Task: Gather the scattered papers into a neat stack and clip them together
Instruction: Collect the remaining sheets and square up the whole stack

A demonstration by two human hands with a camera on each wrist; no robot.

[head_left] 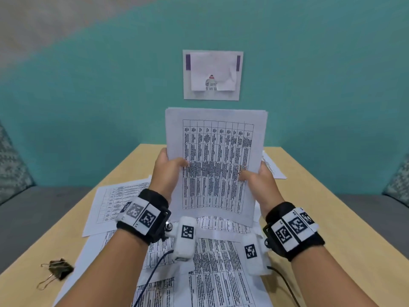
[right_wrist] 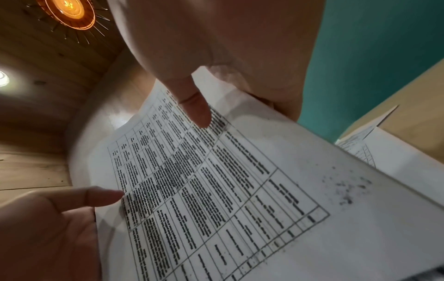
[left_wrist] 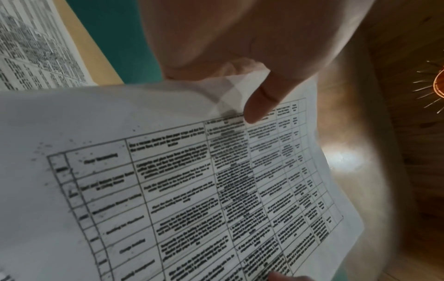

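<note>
I hold a bundle of printed sheets [head_left: 215, 165] upright above the table, table grid facing me. My left hand [head_left: 168, 171] pinches its left edge, thumb on the front, and my right hand [head_left: 257, 177] pinches its right edge the same way. The left wrist view shows the sheets [left_wrist: 192, 180] under my left thumb [left_wrist: 264, 100]; the right wrist view shows the sheets [right_wrist: 228, 190] under my right thumb [right_wrist: 194, 108]. More printed sheets [head_left: 210, 267] lie scattered flat beneath my wrists. A black binder clip [head_left: 58, 269] lies on the table at the near left.
The wooden table [head_left: 332, 218] stands against a teal wall. One sheet [head_left: 110, 207] lies skewed at the left, another [head_left: 273, 167] at the far right behind the bundle. A paper notice [head_left: 212, 74] hangs on the wall. Grey seating flanks the table.
</note>
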